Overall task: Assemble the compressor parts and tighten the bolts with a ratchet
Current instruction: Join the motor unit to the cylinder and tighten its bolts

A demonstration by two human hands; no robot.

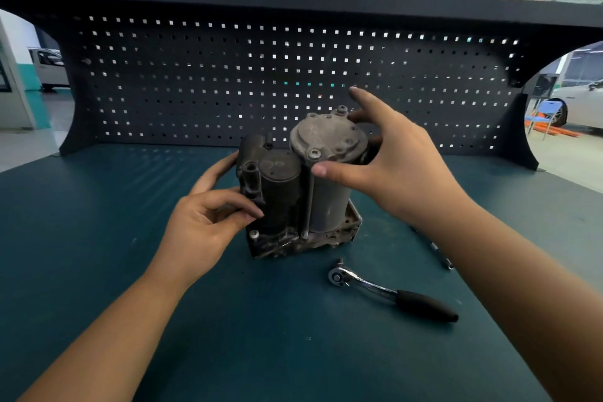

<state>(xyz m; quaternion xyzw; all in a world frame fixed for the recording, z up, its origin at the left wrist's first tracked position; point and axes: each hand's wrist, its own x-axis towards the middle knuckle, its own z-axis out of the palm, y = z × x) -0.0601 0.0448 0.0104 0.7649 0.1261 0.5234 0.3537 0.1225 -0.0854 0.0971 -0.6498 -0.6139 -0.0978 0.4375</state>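
Left hand (208, 222): thumb and curled fingers grip the dark left housing of the compressor (280, 192); right hand (401, 166): spread wide, thumb and middle finger holding opposite rims of the round grey cast cap (326, 137), index finger lifted clear. Compressor: grimy metal, two upright cylinders on a squarish flanged base, standing mid-tabletop (98, 238) on matte teal, nearer the back edge. Ratchet (391, 294): chrome head, black handle, lying flat in front of the base toward the right edge; slim chrome extension bar (437, 251) near it, partly hidden by the right forearm.
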